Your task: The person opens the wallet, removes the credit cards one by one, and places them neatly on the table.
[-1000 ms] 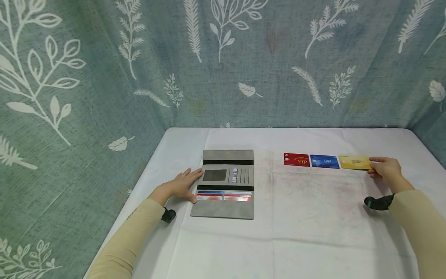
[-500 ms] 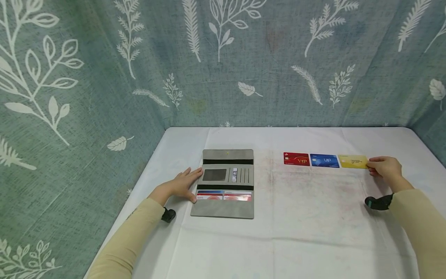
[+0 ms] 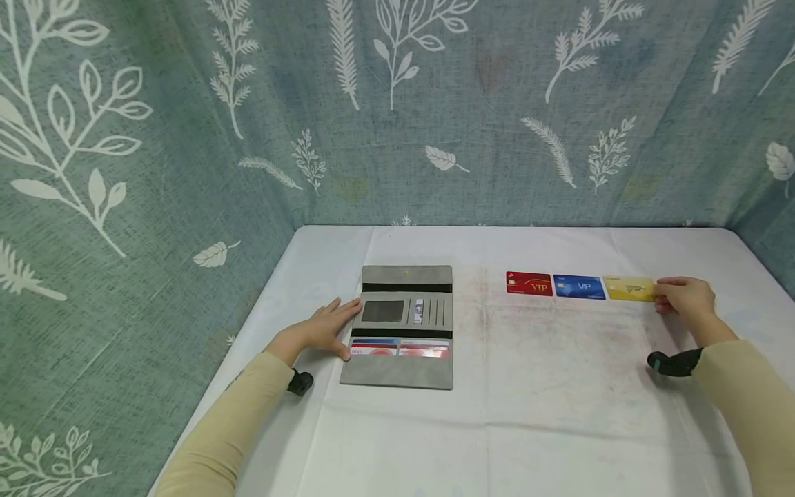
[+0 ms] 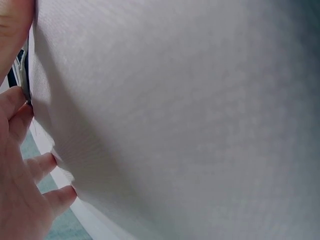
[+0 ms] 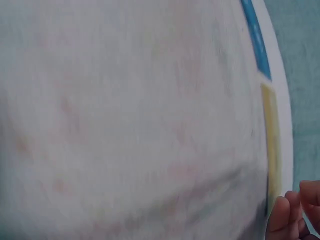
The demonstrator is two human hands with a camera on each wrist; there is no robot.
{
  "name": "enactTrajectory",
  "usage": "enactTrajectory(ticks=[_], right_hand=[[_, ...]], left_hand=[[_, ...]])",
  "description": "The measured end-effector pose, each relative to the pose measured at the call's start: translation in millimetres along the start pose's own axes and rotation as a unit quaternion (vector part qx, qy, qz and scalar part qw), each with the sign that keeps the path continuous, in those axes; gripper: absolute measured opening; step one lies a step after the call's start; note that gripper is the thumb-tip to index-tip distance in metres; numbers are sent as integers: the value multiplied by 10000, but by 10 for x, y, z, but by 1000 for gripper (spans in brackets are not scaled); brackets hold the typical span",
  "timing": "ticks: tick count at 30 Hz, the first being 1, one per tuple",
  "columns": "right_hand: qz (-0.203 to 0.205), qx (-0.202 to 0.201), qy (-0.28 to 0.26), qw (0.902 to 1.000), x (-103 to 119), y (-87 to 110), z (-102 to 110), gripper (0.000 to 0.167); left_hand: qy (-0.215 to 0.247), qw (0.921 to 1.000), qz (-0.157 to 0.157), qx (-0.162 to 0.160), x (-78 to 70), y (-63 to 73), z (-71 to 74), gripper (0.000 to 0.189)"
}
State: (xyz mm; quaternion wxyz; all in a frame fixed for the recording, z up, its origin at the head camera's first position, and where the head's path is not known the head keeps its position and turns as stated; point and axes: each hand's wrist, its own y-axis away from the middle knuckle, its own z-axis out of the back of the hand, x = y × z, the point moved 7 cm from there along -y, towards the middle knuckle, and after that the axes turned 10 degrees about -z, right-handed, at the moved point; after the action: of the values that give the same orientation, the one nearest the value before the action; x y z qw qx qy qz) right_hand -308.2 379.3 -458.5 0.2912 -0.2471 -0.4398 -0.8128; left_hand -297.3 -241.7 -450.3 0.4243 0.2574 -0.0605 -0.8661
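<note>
A grey wallet (image 3: 397, 373) lies unfolded on the white table, with several cards (image 3: 373, 351) in its lower slots and a small card (image 3: 418, 312) in the middle section. Along its left edge rests my left hand (image 3: 319, 330), fingers spread and thumb at the lower left side. To the right, a red VIP card (image 3: 528, 284), a blue VIP card (image 3: 579, 286) and a yellow card (image 3: 627, 288) lie in a row. My right hand (image 3: 688, 301) pinches the yellow card's right end. In the right wrist view its fingertips (image 5: 281, 212) meet that card's near end.
The white tablecloth (image 3: 497, 428) has faint creases and reddish stains. A leaf-patterned green-blue curtain (image 3: 497, 138) hangs behind the table and along its left side. Each wrist wears a black strap device.
The yellow card has shifted slightly left, closer to the blue one, and its right end has come down flatter on the table. My right hand moved with it; the left stayed still.
</note>
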Motion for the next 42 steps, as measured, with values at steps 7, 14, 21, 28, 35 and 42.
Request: enactTrajectory(ticks=[7,14,21,28,35,42], right_hand=[[487,521,-516,9961,210,207,-230,46],[815,1323,-579,9862,366,425,-553,50],[579,1750,-468,9817,486,609,-910,58],[479,2007,-544,9770,615,784,-1263,58],[672,2401,-805,9651,731,966,-1710,48],[792,2813,-923,9519,840,1149,-2207,42]], left_hand=[[-16,10000,38,-24,43,-25,-15,113],[-73,10000,-3,36,55,-47,-17,114],[-162,9998,-98,42,24,-45,5,112],[-126,9999,-79,42,21,-31,-10,111],[-134,9999,-76,28,24,-32,-11,111],[-113,9999,-56,26,12,-32,-2,112]])
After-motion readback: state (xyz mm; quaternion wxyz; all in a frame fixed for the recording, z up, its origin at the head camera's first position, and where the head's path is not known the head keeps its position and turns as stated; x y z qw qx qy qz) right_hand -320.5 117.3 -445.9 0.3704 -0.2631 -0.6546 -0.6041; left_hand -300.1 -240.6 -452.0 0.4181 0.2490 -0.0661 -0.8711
